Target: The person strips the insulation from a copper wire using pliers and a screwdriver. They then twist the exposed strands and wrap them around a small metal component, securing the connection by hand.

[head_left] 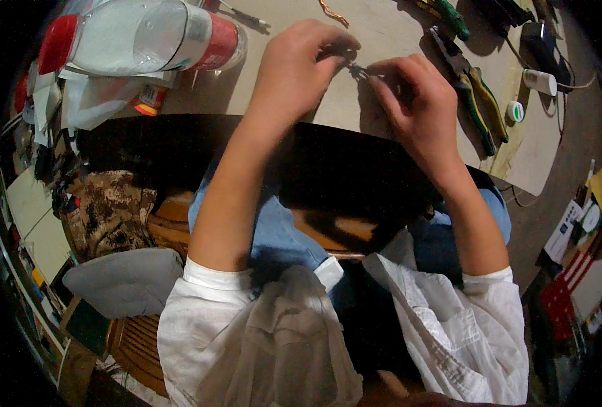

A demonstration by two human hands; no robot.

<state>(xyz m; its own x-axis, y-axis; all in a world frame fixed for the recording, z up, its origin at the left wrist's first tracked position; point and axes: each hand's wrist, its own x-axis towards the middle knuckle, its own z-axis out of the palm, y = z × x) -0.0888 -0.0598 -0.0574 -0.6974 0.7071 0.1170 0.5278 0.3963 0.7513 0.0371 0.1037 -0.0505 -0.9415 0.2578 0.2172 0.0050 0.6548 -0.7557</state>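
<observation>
Over the near edge of the pale tabletop point(246, 95), my left hand point(295, 68) and my right hand point(419, 95) face each other, fingertips nearly meeting. Each is closed in a pinch. Between them shows a small, thin, dark piece point(358, 70), wire-like but too small to name; its ends run into both sets of fingertips. Just right of my right hand lie pliers point(474, 85) with yellow-and-green handles. A short twisted copper-coloured wire point(333, 12) rests beyond my left hand.
A large clear bottle point(121, 41) with a red cap lies at the far left, by plastic bags point(94, 102). To the right are a green-handled tool point(450, 17), a black adapter point(538, 41), a white cylinder point(539, 82) and a small round cap point(515, 111). A grey-cushioned chair point(124, 281) stands lower left.
</observation>
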